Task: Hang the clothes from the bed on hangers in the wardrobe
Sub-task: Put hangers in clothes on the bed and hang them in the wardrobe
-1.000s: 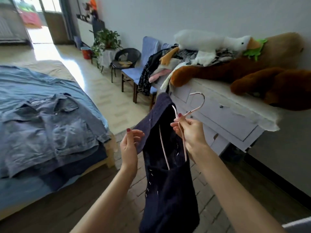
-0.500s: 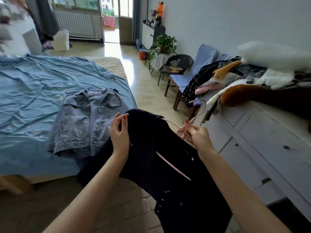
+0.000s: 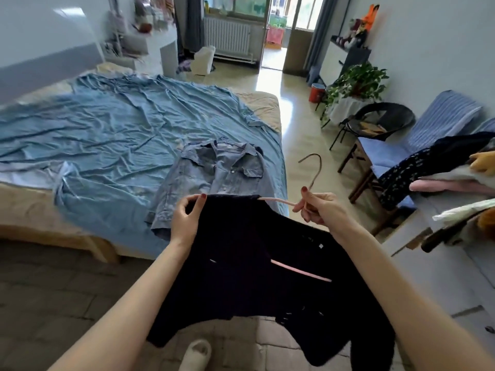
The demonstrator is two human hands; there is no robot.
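Mid-frame, left hand (image 3: 184,220) pinches the dark garment (image 3: 257,263), right hand (image 3: 318,210) the pink hanger (image 3: 300,271); denim jacket (image 3: 214,178) remains on the bed (image 3: 107,135), unhung.

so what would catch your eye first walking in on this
A dark garment held up in front, half threaded on a pink hanger; the left hand pinches its shoulder, the right hand grips the hanger's neck. Behind it, a denim jacket lies flat on the bed's blue sheet.
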